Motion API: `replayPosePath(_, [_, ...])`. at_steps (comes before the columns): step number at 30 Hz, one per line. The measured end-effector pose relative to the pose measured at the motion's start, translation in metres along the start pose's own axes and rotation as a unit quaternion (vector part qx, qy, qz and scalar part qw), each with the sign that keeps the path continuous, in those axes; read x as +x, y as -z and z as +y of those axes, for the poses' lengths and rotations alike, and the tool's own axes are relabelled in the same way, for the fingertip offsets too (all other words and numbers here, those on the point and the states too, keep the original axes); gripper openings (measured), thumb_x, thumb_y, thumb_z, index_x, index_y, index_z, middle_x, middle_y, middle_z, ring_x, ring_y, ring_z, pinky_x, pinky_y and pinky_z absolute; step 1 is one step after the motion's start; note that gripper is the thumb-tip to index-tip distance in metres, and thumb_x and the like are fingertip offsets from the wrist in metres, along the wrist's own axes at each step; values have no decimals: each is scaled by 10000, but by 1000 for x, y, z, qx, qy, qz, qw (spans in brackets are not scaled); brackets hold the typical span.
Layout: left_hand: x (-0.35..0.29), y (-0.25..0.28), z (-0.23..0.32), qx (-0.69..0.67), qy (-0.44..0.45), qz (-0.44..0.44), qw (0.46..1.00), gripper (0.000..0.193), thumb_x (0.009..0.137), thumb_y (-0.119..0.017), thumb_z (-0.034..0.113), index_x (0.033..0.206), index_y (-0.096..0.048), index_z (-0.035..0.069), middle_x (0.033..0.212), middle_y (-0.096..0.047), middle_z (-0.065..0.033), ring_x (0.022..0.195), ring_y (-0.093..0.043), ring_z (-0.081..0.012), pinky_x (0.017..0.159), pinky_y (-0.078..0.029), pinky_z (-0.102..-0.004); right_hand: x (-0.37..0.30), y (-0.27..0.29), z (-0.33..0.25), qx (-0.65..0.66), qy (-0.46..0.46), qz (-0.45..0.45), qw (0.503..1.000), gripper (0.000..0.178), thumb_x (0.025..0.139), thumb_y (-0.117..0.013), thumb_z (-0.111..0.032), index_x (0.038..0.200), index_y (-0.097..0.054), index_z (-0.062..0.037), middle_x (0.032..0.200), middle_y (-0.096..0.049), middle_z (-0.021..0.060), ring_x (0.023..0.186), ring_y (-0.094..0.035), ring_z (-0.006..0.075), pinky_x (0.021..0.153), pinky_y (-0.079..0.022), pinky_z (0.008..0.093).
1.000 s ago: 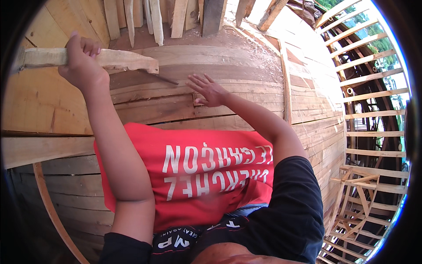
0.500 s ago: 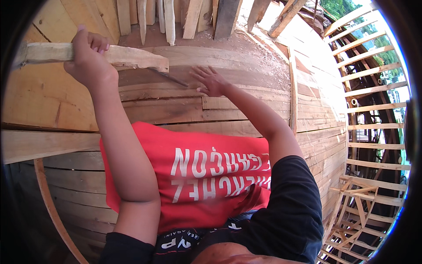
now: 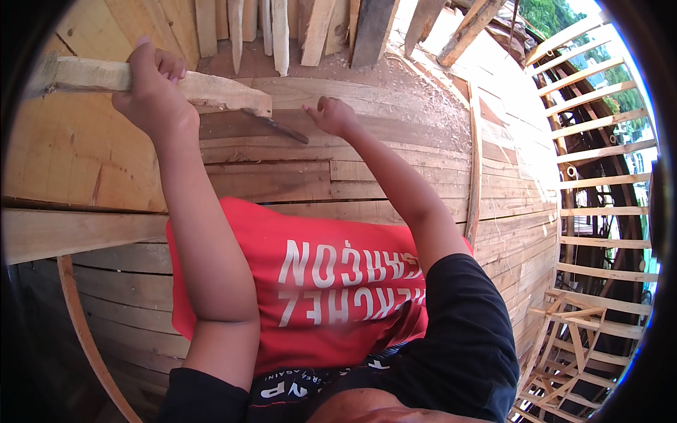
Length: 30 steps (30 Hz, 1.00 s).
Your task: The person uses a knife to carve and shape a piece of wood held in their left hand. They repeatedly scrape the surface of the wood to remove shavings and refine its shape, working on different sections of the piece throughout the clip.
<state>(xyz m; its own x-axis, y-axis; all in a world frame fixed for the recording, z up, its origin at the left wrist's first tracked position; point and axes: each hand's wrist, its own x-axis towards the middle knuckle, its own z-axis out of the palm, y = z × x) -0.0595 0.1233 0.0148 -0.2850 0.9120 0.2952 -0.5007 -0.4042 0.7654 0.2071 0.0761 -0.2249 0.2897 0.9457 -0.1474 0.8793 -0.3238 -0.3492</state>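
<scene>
My left hand (image 3: 156, 84) is closed round a rough-hewn piece of timber (image 3: 218, 94), raised at the upper left and lying roughly crosswise. Its right end is cut square, and its lower edge looks splintered. A dark, slim tool with a brownish handle (image 3: 288, 130) shows just below that end; the rest of it is hidden behind the timber. My right hand (image 3: 331, 116) is a short way right of the tool, touching neither it nor the timber. Its fingers are partly bent and apart, with nothing in them.
Planks (image 3: 395, 169) form the curved surface below my hands, with wood shavings (image 3: 430, 106) scattered at the upper right. Several upright timbers (image 3: 317, 32) stand along the far side. A slatted wooden frame (image 3: 599, 183) runs down the right. Red cloth (image 3: 338, 233) covers my lap.
My right hand has drawn in its spread fingers and shifted slightly upward. The left hand keeps its grip on the timber. The whole view has moved a little.
</scene>
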Motion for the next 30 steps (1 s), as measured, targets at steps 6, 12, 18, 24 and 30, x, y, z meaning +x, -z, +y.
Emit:
replayPosePath(6, [0, 0, -2, -16, -3, -9, 1000, 423, 898, -587, 90, 572, -318, 106, 552, -325, 5, 503, -312, -125, 531, -316, -306, -33, -54, -27, -84, 119, -30, 989, 508, 901, -589, -485, 1099, -534, -20, 949, -690, 207, 936, -671, 390, 803, -522, 499])
replayPosePath(12, [3, 8, -4, -41, -4, 3, 999, 423, 900, -579, 68, 568, -318, 102, 543, -342, 9, 489, -333, -117, 509, -299, -303, -28, -42, 8, -36, 51, -56, 996, 329, 867, -584, -145, 1128, -468, 18, 972, -667, 266, 943, -649, 451, 816, -521, 527])
replayPosePath(18, [-2, 7, -4, -48, -2, -23, 999, 425, 918, -601, 110, 613, -305, 131, 568, -297, 16, 514, -276, -112, 532, -282, -303, -72, 46, 76, 21, -65, 58, 996, 359, 881, -576, -142, 1142, -436, 61, 979, -655, 305, 951, -635, 489, 815, -519, 539])
replayPosePath(24, [-22, -8, -11, -94, 34, -101, 990, 454, 956, -566, 174, 598, -288, 147, 546, -265, 35, 504, -257, -105, 542, -276, -294, -163, 31, 131, 62, -112, 180, 975, 378, 963, -514, -276, 1023, -568, 93, 939, -659, 323, 901, -657, 457, 747, -515, 539])
replayPosePath(30, [-82, -33, -29, -153, 65, -338, 926, 445, 975, -534, 157, 606, -288, 117, 540, -275, 33, 493, -275, -98, 516, -278, -297, -165, 32, 170, 327, -307, 149, 881, 495, 1026, -441, -425, 906, -631, 16, 714, -578, 106, 452, -532, 192, 402, -461, 344])
